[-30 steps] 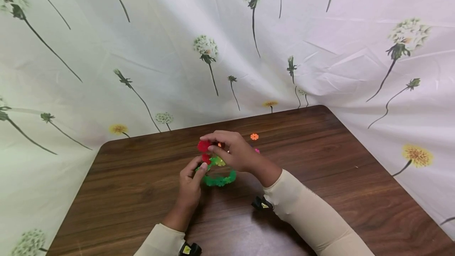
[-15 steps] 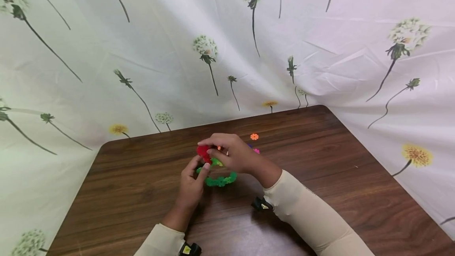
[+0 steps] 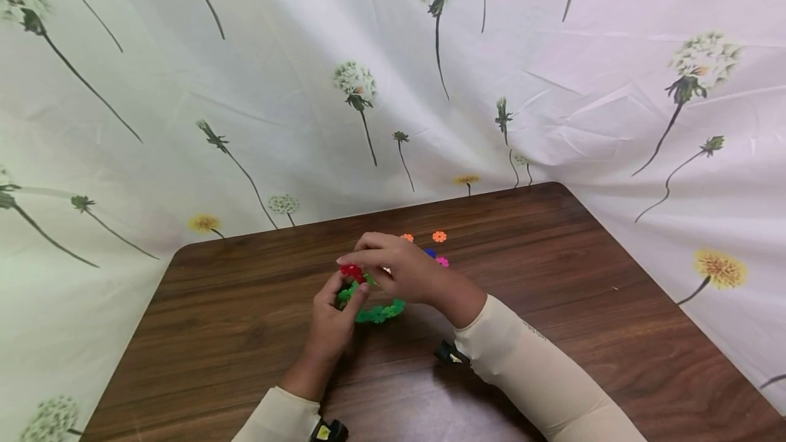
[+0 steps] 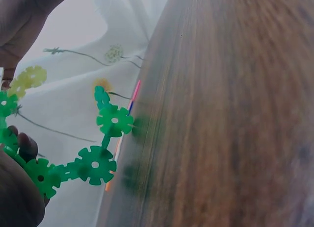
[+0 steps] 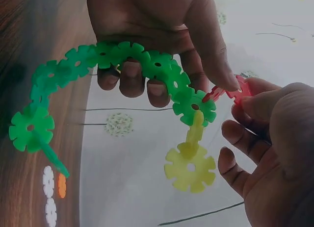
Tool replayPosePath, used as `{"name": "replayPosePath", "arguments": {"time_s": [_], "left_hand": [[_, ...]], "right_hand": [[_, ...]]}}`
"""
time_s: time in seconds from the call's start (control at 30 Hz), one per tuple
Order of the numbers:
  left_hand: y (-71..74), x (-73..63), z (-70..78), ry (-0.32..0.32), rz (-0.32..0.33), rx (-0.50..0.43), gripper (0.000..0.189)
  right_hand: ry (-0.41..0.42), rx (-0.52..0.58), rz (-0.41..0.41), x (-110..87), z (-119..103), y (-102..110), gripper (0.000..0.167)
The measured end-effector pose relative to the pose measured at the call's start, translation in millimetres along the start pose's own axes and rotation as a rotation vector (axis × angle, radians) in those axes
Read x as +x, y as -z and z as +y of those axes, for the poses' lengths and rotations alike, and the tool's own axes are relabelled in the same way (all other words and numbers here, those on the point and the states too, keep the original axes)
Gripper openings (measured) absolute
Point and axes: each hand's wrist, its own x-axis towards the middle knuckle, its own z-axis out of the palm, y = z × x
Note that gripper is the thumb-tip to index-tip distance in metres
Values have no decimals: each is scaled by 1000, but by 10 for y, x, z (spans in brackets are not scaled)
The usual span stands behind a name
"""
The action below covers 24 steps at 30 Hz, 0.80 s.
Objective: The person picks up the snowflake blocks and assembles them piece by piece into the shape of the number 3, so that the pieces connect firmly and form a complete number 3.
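In the head view, the left hand [image 3: 331, 311] grips the green chain [image 5: 133, 49]. The right hand [image 3: 405, 270] pinches the outer red disc [image 5: 241, 88] at the left's one o'clock. Joining seems best served by bracing the joint, squaring slots and pushing straight, sparing the yellow discs [image 5: 190, 175]. Loose discs [image 3: 439, 237] lie at two o'clock on the counter [image 3: 233, 305].

Two hands [image 3: 331, 312] [image 3: 408, 268], two red discs [image 5: 242, 91] [image 5: 214, 93], two yellow discs [image 5: 184, 174] [image 5: 195, 130], one pink disc [image 3: 443, 262], one blue disc [image 3: 430, 252] show.
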Motion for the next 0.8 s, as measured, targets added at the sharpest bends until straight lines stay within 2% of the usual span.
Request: {"name": "replayPosePath", "arguments": {"time_s": [0.1,0.23,0.37,0.53,0.8], "left_hand": [[-11,2,-6,1,11,9,21],[-17,0,-17,-10,26,10,23],[-17,16,-32,-63,30,54,20],[-12,35,-28,-146,20,122,18],[-18,27,-30,-191,6,205,15]], "right_hand": [[2,9,-21,1,-12,5,37],[-35,64,-63,-9,-20,9,39],[-67,98,-95,-28,5,1,37],[-70,84,-107,-31,25,-5,37],[-33,66,-107,-33,62,-32,40]]}}
